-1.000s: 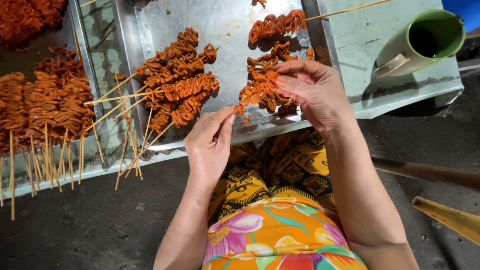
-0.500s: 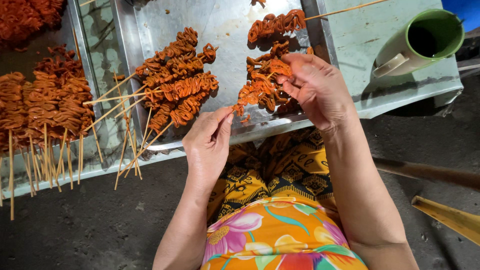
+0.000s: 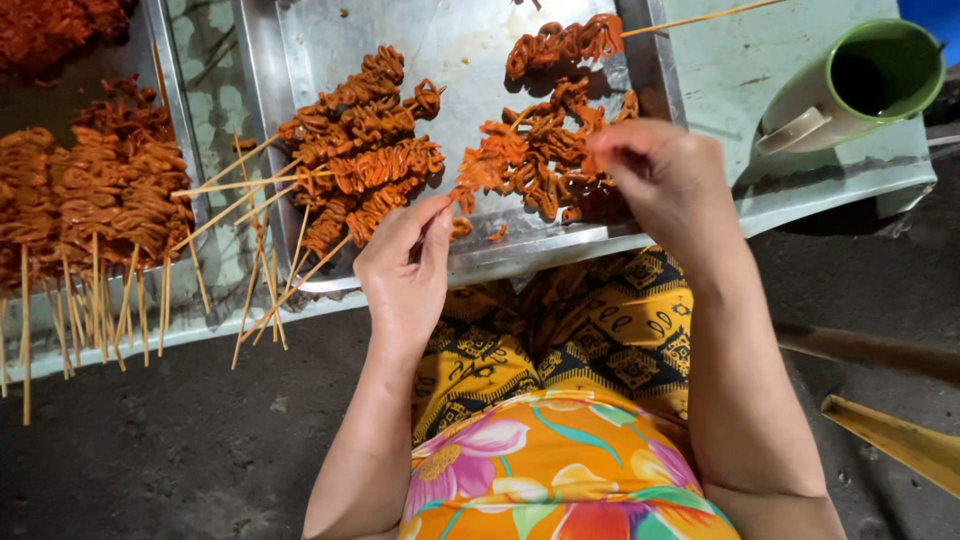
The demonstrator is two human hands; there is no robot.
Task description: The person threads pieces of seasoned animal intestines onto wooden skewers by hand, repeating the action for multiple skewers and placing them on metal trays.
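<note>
Head view, left hand (image 3: 405,275) pinching a skewer end, right hand (image 3: 665,180) gripping orange meat pieces (image 3: 530,160), metal tray (image 3: 470,40) near the surface front edge.

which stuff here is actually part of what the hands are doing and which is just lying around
In use: left hand, right hand, skewer being threaded, loose meat pile, metal tray.
Lying about: green mug, finished skewers, left-side skewers.

bare arms; bright orange floral top (image 3: 560,480) over yellow-and-black patterned skirt (image 3: 570,340).
</note>
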